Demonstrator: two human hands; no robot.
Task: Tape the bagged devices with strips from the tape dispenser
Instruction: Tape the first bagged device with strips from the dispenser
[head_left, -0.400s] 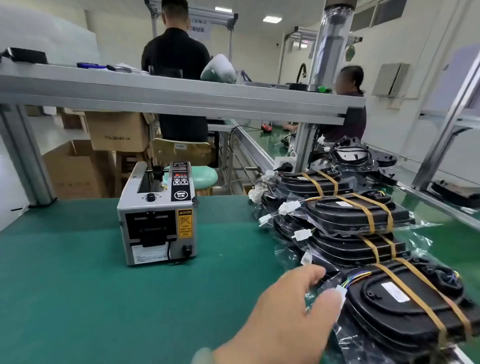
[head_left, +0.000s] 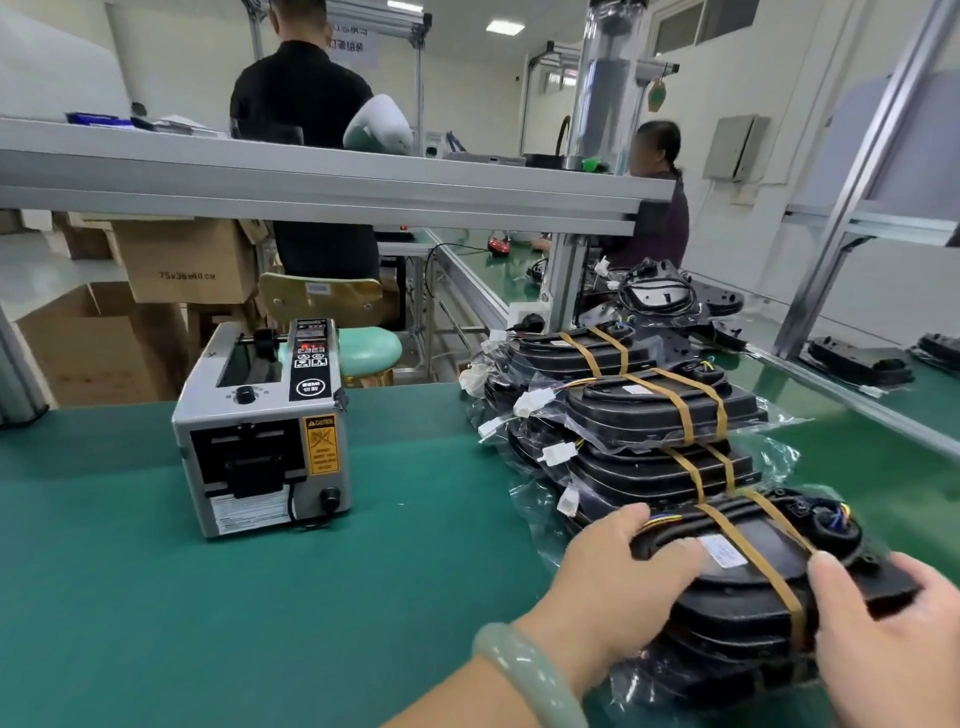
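One tape dispenser (head_left: 262, 436) stands left of centre. Four taped bundles of bagged devices run up the right half of the frame: the nearest bundle (head_left: 727, 597), a second (head_left: 644, 470), a third (head_left: 660, 410) and a fourth (head_left: 561, 353). Each carries two tan tape strips (head_left: 748, 553). At least five white connectors (head_left: 535, 402) stick out along their left side. Two hands show at the lower right, the left hand (head_left: 613, 577) and the right hand (head_left: 893, 639), with one green bangle (head_left: 524, 670). Two other people are at the top, one standing (head_left: 306, 104) and one seated (head_left: 660, 208). At least three cardboard boxes (head_left: 187, 260) and one chair (head_left: 322, 301) sit at the left.
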